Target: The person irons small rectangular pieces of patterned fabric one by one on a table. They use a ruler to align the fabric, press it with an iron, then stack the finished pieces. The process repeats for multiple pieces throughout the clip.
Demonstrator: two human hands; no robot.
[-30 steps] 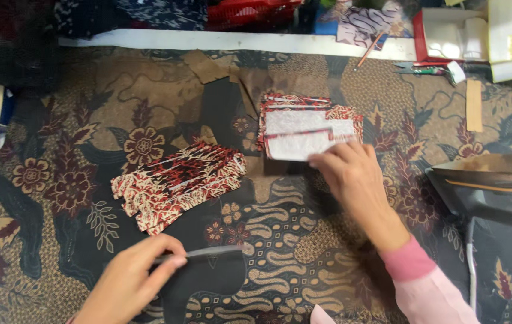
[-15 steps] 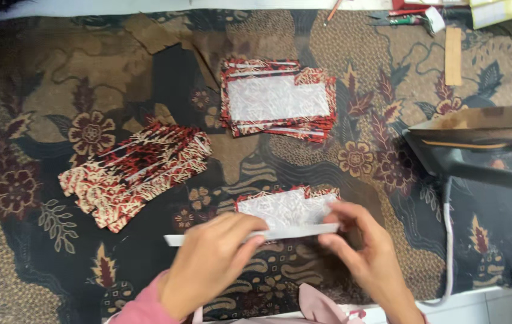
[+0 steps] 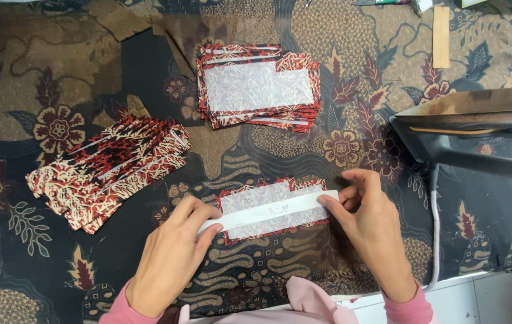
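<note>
A single red-patterned fabric piece (image 3: 250, 195) with a white lining on top lies in front of me on the batik-covered table (image 3: 304, 36). Across it rests a long white ruler-like strip (image 3: 271, 211). My left hand (image 3: 172, 258) pinches the strip's left end and my right hand (image 3: 367, 222) holds its right end, pressing it onto the piece. A stack of similar lined fabric pieces (image 3: 259, 87) sits farther back. A fanned pile of narrow folded red-patterned strips (image 3: 109, 171) lies to the left.
A dark clothes iron (image 3: 478, 135) stands at the right, its white cord (image 3: 435, 234) running down toward the table's front edge. A flat wooden stick (image 3: 441, 36) lies at the back right. Pink cloth (image 3: 310, 300) shows at the bottom near my body.
One second ago my right hand was at the back stack and my left held the strip alone. Now one piece lies in front of me and both hands hold the strip across it.
</note>
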